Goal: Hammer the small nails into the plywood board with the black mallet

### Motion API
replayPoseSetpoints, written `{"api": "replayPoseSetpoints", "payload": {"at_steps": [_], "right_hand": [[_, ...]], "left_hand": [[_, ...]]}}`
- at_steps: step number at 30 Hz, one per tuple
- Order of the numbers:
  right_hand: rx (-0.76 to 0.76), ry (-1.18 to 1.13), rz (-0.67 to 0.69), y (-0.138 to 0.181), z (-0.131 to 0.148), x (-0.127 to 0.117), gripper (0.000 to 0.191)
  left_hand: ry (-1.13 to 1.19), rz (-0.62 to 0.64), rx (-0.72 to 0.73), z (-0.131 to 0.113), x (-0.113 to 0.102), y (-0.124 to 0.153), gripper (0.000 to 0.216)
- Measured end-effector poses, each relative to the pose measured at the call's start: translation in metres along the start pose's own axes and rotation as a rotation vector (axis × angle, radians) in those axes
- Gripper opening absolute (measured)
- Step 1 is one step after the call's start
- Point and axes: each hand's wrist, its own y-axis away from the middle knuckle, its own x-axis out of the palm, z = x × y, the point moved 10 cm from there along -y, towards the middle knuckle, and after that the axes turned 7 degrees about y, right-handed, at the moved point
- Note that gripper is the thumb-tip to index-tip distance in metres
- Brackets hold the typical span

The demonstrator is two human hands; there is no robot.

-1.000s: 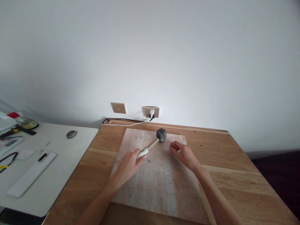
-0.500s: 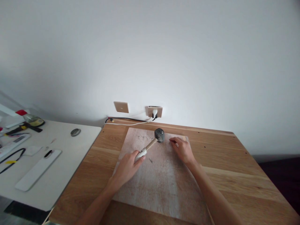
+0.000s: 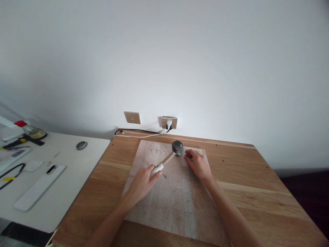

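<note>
My left hand grips the white-wrapped end of a mallet's wooden handle. The mallet points up and right, its dark round head raised just over the far part of a pale wooden board. My right hand rests on the board just right of the mallet head, fingertips pinched together near the surface; whether they hold something is too small to tell. A row of small nails stands in the board left of the mallet head. One loose nail lies near my left hand.
The board lies on a wooden table against a white wall with a switch and a socket with a plugged cable. A white table at the left carries a phone-like slab, a round metal disc, cables and tools.
My right hand has moved forward and left toward the mallet head. The mallet head dipped a little, then rose and shifted right. The camera view drifted slightly.
</note>
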Motion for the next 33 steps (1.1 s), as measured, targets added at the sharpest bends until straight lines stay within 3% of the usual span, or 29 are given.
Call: {"api": "replayPoseSetpoints", "payload": {"at_steps": [9, 14, 18, 22, 28, 33], "right_hand": [[0.050, -0.005, -0.053, 0.004, -0.007, -0.004, 0.017], [0.075, -0.003, -0.124, 0.022, -0.019, -0.024, 0.040], [0.097, 0.010, -0.158, 0.043, -0.019, -0.042, 0.035], [0.025, -0.009, -0.067, 0.058, 0.022, -0.031, 0.019], [-0.160, -0.032, 0.187, 0.058, 0.110, 0.028, 0.006], [-0.205, -0.039, 0.264, 0.049, 0.123, 0.045, 0.009]], "left_hand": [[-0.041, 0.006, 0.081, -0.021, 0.012, -0.014, 0.031], [-0.088, 0.050, 0.084, -0.028, 0.022, -0.024, 0.030], [-0.078, 0.058, 0.081, -0.028, 0.023, -0.027, 0.031], [-0.071, 0.052, 0.088, -0.027, 0.019, -0.026, 0.030], [-0.036, -0.030, 0.085, -0.017, 0.007, -0.021, 0.031], [0.000, -0.068, 0.061, -0.001, 0.001, -0.015, 0.031]]}}
